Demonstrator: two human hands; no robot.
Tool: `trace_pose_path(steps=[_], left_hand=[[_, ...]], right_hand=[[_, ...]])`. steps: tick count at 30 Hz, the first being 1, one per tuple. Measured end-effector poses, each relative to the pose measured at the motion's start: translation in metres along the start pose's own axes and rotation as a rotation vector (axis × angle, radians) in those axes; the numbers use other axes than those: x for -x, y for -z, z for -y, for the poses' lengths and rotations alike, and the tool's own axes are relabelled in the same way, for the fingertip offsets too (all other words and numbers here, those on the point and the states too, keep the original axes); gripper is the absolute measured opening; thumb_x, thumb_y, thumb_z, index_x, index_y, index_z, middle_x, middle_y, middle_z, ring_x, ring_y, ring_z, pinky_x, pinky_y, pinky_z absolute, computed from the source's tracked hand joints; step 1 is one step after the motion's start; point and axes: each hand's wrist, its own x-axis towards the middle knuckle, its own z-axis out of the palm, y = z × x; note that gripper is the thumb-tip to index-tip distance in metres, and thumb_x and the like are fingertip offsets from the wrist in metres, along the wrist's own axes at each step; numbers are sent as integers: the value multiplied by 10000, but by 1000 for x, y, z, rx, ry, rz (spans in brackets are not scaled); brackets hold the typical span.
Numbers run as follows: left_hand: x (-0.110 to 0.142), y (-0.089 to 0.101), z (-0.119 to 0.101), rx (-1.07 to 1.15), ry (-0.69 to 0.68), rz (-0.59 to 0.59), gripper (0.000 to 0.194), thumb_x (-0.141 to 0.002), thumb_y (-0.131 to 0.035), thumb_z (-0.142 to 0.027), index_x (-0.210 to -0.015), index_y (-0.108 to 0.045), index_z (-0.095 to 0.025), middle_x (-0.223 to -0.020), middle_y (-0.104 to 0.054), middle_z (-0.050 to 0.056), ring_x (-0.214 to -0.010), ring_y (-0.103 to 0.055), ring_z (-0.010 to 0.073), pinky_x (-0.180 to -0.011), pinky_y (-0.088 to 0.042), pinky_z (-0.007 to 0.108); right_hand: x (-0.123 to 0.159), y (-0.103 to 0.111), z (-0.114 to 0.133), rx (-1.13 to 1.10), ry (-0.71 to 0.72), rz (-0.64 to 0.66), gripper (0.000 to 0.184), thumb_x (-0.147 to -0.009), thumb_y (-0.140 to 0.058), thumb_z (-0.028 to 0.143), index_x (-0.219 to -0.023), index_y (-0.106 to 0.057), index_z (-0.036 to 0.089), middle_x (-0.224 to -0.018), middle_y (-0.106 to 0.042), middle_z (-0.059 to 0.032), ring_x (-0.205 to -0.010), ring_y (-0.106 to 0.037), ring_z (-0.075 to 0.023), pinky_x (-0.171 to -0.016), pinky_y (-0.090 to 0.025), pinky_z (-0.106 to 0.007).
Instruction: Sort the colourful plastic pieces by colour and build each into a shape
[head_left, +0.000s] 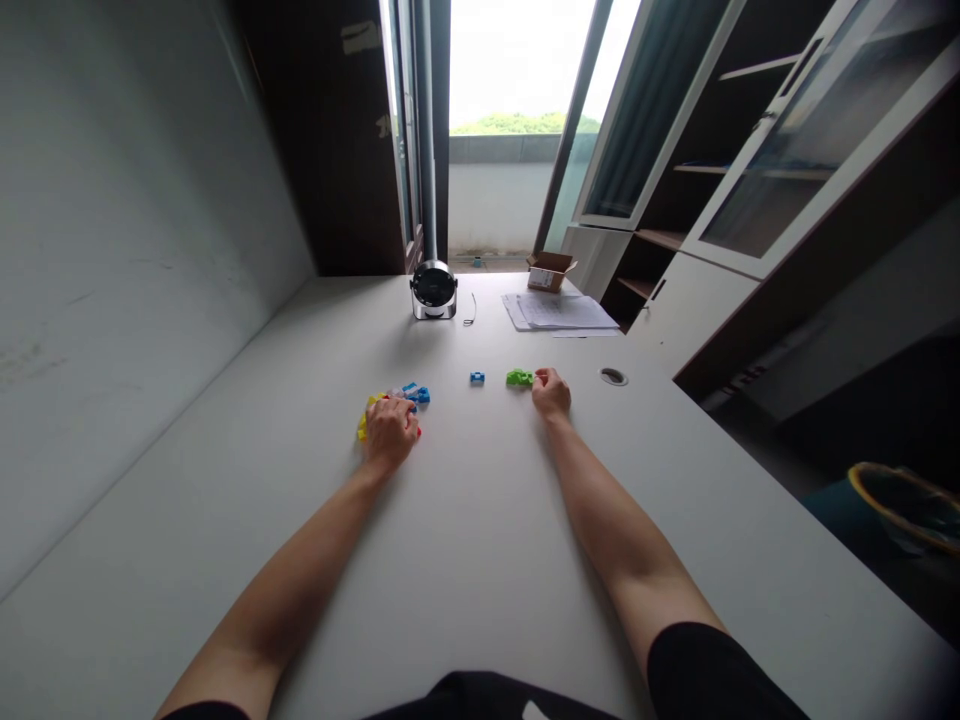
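Black sleeve at the bottom edge. On a white table, left hand curled over a yellow, red and blue brick pile, grip unclear. Right hand half-bent, fingertips just touching green bricks, grip unclear. Lone blue brick between both. Risk: a careless palm shove scattering the pile.
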Motion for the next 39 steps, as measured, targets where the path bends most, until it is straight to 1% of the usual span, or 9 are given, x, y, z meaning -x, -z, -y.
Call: trace_pose_path(steps=[6, 11, 15, 18, 21, 27, 32, 37, 39], left_hand=[[0, -7, 3, -53, 30, 14, 369, -864, -531, -181, -1223, -615, -209, -1211, -657, 109, -1156, -534, 300, -1061, -353, 457], [-1, -9, 3, -62, 26, 31, 361, -875, -536, -212, -1228, -610, -225, -1242, -638, 108, -1197, -512, 305, -1077, -348, 457], [-1, -10, 4, -64, -24, 55, 300, -886, -543, -230, -1171, -635, -250, -1237, -634, 85, -1222, -495, 289, -1126, -316, 448], [-1, -11, 5, -54, -84, 72, 273, -893, -543, -233, -1142, -653, -252, -1256, -628, 71, -1219, -494, 278, -1148, -298, 449], [-1, -13, 5, -22, -124, 82, 273, -890, -553, -233, -1138, -664, -252, -1280, -620, 77, -1225, -491, 289, -1138, -305, 466], [-3, -8, 2, 29, -88, 70, 269, -913, -498, -194, -1110, -667, -263, -1222, -648, 79, -1198, -510, 290, -1122, -304, 483], [-1, -2, 3, 22, -52, 71, 291, -831, -542, -120, -1064, -661, -249, -1168, -658, 84, -1169, -508, 297, -1043, -350, 463], [1, -2, 0, -20, -74, 70, 141, -887, -574, -270, -996, -662, -249, -1136, -656, 85, -1134, -497, 302, -993, -353, 457], [1, -1, -1, -34, -69, 62, 136, -916, -552, -315, -959, -664, -251, -1108, -659, 86, -1114, -503, 300, -976, -356, 456]], right_hand=[[5, 1, 8, -72, 121, -92, 235, -847, -476, 215, -984, -660, 165, -958, -699, -114, -924, -590, -254, -916, -443, -388], [20, 0, 34, -135, 216, -77, 204, -844, -472, 212, -923, -658, 185, -901, -681, -88, -899, -576, -249, -884, -454, -378], [35, -2, 59, -223, 332, 36, 185, -841, -487, 188, -916, -655, 202, -914, -690, -68, -881, -597, -230, -839, -475, -351], [45, -4, 74, -290, 373, 181, 163, -868, -511, 193, -935, -657, 214, -905, -704, -41, -776, -620, -190, -785, -493, -322], [56, -6, 87, -332, 395, 306, 135, -890, -542, 215, -935, -667, 231, -876, -718, -23, -731, -632, -173, -730, -503, -293], [83, -7, 112, -360, 534, 447, 148, -901, -556, 191, -944, -691, 233, -849, -722, -5, -700, -632, -148, -706, -495, -258], [98, -8, 112, -322, 635, 565, 137, -890, -580, 157, -914, -699, 220, -830, -707, -4, -658, -584, -126, -657, -447, -224], [100, -11, 107, -286, 686, 578, 138, -878, -599, 125, -909, -701, 213, -838, -686, -5, -670, -563, -121, -667, -428, -223], [101, -11, 109, -255, 724, 567, 142, -887, -597, 126, -913, -703, 216, -834, -678, -9, -687, -564, -127, -688, -428, -231]])
